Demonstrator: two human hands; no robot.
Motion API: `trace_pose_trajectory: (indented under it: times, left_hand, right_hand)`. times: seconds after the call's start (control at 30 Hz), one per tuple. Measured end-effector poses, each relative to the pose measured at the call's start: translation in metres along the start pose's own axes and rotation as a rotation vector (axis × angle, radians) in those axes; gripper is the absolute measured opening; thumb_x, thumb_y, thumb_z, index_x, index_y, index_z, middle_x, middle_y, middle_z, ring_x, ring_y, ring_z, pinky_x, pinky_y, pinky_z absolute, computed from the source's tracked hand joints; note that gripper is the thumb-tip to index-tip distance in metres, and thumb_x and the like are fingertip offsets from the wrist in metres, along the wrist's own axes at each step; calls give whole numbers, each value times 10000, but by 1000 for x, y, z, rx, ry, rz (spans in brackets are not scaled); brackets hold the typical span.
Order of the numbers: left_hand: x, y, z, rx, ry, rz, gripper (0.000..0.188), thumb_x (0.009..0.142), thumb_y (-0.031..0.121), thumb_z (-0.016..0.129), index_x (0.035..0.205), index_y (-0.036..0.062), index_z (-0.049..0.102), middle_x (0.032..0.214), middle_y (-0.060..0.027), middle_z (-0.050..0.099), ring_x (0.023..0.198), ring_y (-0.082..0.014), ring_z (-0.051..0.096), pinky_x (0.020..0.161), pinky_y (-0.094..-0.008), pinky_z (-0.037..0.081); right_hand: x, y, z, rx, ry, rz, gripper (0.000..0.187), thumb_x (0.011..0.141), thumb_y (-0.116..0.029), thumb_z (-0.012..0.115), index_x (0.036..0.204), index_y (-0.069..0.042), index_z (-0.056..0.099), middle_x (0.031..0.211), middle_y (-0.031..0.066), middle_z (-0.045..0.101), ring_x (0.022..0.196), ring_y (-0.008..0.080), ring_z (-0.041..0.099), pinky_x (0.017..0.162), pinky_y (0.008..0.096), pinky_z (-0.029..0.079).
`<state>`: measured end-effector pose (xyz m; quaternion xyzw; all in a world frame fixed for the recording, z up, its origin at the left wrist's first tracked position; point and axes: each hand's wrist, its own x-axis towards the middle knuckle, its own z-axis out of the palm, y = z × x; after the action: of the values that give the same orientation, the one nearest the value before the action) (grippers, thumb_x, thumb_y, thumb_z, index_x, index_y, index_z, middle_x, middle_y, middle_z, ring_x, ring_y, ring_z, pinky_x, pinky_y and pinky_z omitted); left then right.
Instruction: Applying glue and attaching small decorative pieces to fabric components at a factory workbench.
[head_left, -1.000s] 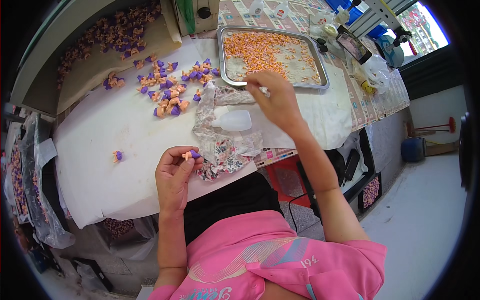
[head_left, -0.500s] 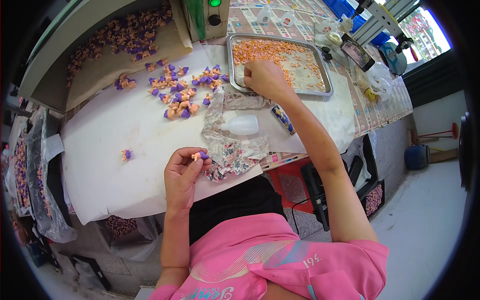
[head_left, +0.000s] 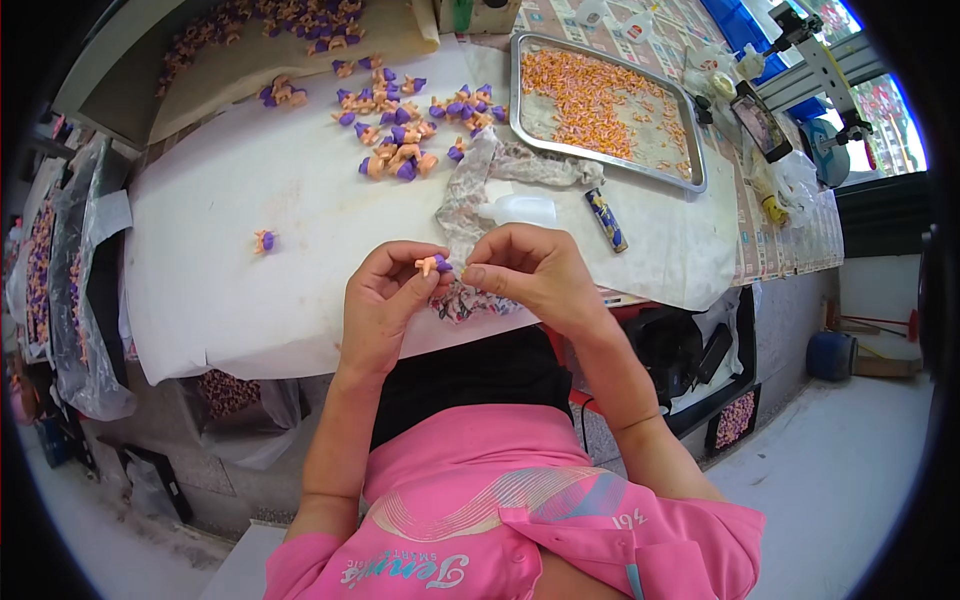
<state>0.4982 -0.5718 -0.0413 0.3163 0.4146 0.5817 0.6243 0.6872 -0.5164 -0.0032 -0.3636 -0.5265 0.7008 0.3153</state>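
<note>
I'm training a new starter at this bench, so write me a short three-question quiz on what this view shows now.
1. True or false: the left hand holds a small peach-and-purple figure.
2. Which lies nearer the metal tray: the patterned tube or the lone figure on the white paper?
3. What colour are most of the small pieces in the tray? A) green B) orange C) blue

Key: 1 true; 2 the patterned tube; 3 B
</note>
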Motion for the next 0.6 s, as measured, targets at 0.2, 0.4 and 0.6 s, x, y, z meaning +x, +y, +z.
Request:
trace_pose_trajectory:
  times: [0.2, 0.4, 0.6]
  left_hand:
    - [-3, -4, -3, 29, -7, 38, 213, 911, 64, 649, 1101, -21, 604, 1043, -86, 660, 894, -116, 638, 815, -261, 545]
    - [-4, -6, -5, 45, -27, 49, 218, 904, 46, 654, 1106, -22, 606, 1032, -79, 661, 901, -116, 638, 817, -253, 541]
    - [-4, -8, -10, 36, -34, 63, 221, 900, 14, 645, 1115, -23, 607, 1053, -81, 656, 926, -114, 634, 825, -241, 536]
  right_hand:
    - [0, 18, 17, -96, 128, -69, 127, 866, -85, 714, 931, 21, 687, 862, 20, 667, 773, 72, 614, 668, 206, 485]
    - [4, 30, 19, -233, 171, -165, 124, 843, -80, 732, 927, 6, 704, 905, 41, 631, 776, 82, 599, 669, 204, 474]
    - [6, 33, 21, -260, 180, -176, 113, 837, -79, 737, 918, -4, 712, 886, 37, 622, 763, 79, 580, 650, 207, 460]
